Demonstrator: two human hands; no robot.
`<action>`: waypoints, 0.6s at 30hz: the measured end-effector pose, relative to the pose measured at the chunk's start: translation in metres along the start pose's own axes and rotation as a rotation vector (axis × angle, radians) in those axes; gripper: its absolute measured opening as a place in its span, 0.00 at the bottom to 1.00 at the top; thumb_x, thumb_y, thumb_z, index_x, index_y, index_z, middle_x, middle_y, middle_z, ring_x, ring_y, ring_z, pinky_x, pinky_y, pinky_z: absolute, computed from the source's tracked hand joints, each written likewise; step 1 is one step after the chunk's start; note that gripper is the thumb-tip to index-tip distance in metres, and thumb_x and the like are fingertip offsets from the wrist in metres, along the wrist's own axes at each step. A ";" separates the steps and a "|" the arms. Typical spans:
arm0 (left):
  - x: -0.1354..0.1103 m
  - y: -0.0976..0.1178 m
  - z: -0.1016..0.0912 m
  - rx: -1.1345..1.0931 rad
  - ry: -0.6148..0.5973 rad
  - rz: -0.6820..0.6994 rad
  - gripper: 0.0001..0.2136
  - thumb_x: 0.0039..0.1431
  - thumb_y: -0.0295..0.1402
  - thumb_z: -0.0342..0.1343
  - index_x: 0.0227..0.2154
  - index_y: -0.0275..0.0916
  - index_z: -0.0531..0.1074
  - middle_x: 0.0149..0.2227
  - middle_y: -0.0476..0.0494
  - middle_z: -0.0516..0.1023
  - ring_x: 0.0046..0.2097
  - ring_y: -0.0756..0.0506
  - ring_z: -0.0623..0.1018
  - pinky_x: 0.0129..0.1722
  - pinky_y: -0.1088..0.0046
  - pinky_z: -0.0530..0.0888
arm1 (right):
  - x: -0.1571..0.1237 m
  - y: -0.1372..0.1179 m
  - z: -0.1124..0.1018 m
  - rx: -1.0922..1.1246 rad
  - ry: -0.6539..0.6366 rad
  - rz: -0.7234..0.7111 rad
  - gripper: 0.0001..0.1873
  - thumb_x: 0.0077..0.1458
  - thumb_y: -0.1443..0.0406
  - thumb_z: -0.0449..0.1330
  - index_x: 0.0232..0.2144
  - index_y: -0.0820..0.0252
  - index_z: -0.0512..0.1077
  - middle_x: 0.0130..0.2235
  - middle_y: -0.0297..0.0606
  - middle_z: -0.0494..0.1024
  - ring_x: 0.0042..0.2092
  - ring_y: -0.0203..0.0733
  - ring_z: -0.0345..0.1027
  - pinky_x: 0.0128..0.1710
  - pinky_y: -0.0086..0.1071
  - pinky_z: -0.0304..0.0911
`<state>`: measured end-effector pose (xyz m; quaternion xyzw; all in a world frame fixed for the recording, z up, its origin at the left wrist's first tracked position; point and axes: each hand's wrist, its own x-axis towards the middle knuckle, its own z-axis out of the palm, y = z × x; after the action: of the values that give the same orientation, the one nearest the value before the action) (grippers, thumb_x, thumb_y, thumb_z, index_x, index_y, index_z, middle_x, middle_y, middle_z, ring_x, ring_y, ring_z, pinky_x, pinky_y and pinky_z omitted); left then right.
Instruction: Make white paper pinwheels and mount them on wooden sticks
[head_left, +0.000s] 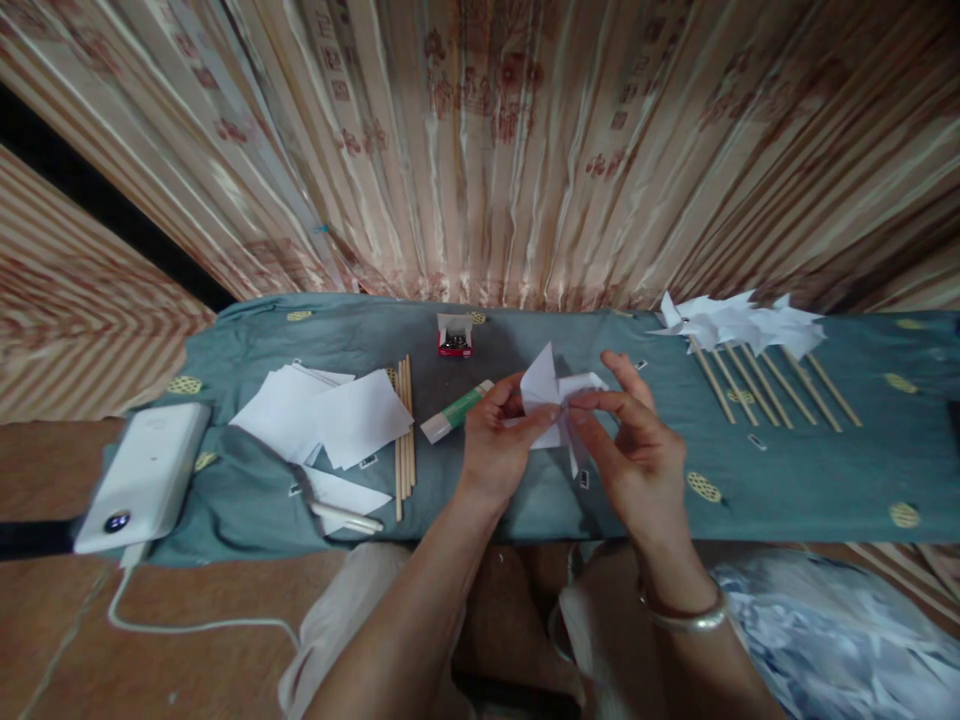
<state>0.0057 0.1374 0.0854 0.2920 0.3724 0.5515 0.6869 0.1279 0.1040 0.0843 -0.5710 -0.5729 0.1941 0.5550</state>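
Both hands hold a folded white paper pinwheel just above the blue-green cloth. My left hand is closed on its left side, thumb and fingers pinching the paper near the centre. My right hand pinches the centre from the right, its index finger raised above the paper. A silver bangle sits on my right wrist. A glue stick with a green label lies just left of my left hand.
A pile of white paper squares and several wooden sticks lie at the left. Finished paper pinwheels on sticks rest at the right. A small red box stands at the back. A white power bank with cable lies far left.
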 end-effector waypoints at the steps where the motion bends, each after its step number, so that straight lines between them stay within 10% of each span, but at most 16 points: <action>1: 0.000 0.000 0.000 -0.004 -0.001 -0.002 0.19 0.36 0.30 0.69 0.36 0.37 0.77 0.28 0.50 0.80 0.28 0.51 0.75 0.31 0.76 0.72 | 0.000 0.000 0.000 0.006 0.000 0.001 0.04 0.55 0.63 0.63 0.34 0.55 0.77 0.63 0.41 0.66 0.68 0.49 0.50 0.66 0.54 0.43; 18: -0.001 0.003 0.000 -0.025 -0.039 -0.044 0.19 0.36 0.31 0.70 0.35 0.37 0.77 0.28 0.50 0.81 0.28 0.51 0.76 0.31 0.76 0.73 | 0.004 -0.006 -0.010 -0.056 -0.135 -0.020 0.06 0.57 0.63 0.60 0.36 0.53 0.76 0.64 0.39 0.64 0.69 0.49 0.47 0.67 0.53 0.41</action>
<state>0.0038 0.1374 0.0884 0.2858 0.3582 0.5352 0.7096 0.1351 0.1013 0.0941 -0.5664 -0.6199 0.2105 0.5007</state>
